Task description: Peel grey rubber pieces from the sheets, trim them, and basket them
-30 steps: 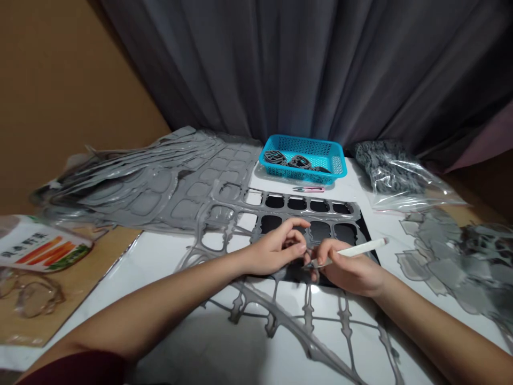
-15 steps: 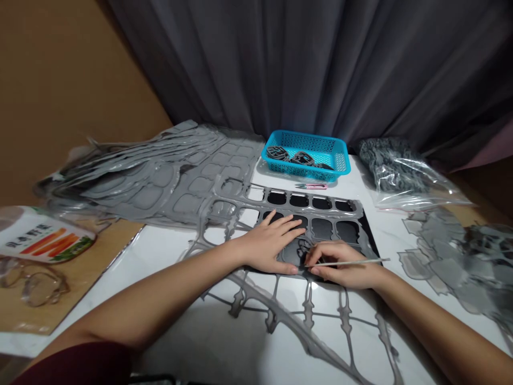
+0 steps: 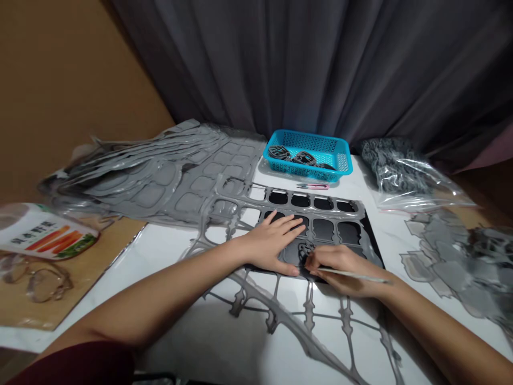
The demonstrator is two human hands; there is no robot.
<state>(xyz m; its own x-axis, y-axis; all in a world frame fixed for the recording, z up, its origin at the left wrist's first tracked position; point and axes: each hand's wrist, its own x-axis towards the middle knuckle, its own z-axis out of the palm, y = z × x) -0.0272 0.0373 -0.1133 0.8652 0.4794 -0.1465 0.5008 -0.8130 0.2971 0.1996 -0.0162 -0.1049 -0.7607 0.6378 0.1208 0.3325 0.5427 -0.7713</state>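
A grey rubbery sheet (image 3: 323, 229) with rows of cut-out shapes lies over a black board (image 3: 375, 247); its front part is a loose web of thin strips on the table. My left hand (image 3: 274, 243) rests flat on the sheet with its fingers spread. Close to its thumb, my right hand (image 3: 340, 267) pinches a thin pale stick-like tool (image 3: 356, 275), whose tip is hidden by the fingers. At those fingertips sits a small dark openwork piece (image 3: 305, 251) within one of the sheet's outlines.
A blue basket (image 3: 308, 152) holds several dark openwork pieces, with pink thread snips (image 3: 313, 186) in front. Stacked grey sheets (image 3: 160, 171) lie left, near a printed packet (image 3: 48, 232) and eyeglasses (image 3: 44, 283). At right are a filled clear bag (image 3: 404, 171) and loose grey scraps (image 3: 444, 262).
My right hand has turned slightly, and the tool's back end now points lower, towards the wrist. More of the dark openwork piece shows. My left hand stays in place.
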